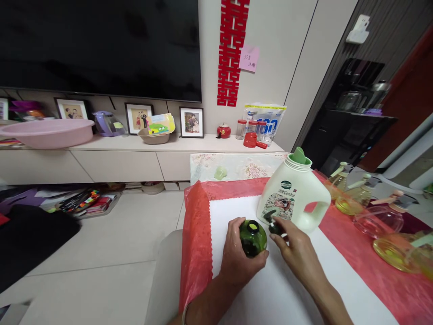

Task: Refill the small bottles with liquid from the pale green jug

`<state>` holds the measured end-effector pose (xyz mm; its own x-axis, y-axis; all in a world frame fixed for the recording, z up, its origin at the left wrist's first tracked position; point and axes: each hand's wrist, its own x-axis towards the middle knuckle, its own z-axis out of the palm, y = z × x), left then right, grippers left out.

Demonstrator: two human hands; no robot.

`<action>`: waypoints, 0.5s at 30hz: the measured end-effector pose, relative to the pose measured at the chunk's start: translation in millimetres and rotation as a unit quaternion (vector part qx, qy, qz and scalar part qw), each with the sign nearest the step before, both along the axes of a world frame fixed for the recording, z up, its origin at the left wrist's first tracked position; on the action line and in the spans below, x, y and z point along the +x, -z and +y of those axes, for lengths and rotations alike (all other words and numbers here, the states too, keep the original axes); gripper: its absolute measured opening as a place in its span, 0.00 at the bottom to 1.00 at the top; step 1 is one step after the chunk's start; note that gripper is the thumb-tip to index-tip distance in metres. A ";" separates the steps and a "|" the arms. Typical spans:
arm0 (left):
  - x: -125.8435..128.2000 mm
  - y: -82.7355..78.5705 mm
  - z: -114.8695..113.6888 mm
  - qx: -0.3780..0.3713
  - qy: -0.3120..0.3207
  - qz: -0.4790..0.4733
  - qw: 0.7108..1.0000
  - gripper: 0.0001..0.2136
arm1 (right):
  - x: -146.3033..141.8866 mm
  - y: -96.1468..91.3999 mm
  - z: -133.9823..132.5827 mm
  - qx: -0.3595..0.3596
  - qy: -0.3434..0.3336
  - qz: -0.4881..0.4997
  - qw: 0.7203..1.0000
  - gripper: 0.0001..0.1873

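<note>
My left hand (pixel 237 253) is wrapped round a dark green bottle (pixel 253 246), its round neck uncovered and facing up. Just right of it, my right hand (pixel 297 243) grips a dark pump head (pixel 274 223), which is apart from the bottle. The lower end of the pump is hidden by my fingers. Right behind both hands stands a large pale green detergent jug (pixel 287 189) with a handle, its wide mouth uncapped and a green spout showing inside. All of this is over a white mat (pixel 233 216) on the table.
Several clear pump bottles (pixel 352 201) line the table's right side on a red plastic cover (pixel 338 225). A small pale green piece (pixel 220 172) lies on the floral cloth (pixel 203 167). Behind, a low cabinet (pixel 122 158) carries framed photos, a pink basin (pixel 50 133) and jars.
</note>
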<state>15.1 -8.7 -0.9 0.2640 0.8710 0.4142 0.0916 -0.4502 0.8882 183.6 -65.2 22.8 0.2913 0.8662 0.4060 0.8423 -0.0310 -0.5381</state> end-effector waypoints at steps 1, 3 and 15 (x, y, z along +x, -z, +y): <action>0.5 -0.1 0.1 0.010 -0.004 0.002 1.000 0.33 | -1.9 6.8 2.5 -0.013 -0.003 -0.004 1.000 0.24; 1.2 -0.3 0.3 0.028 -0.006 0.006 1.000 0.32 | -6.2 16.3 7.5 -0.035 -0.012 -0.015 0.999 0.25; -0.3 6.6 1.1 0.028 0.000 0.025 0.999 0.34 | -4.0 -14.1 -14.0 0.133 0.046 -0.040 0.989 0.16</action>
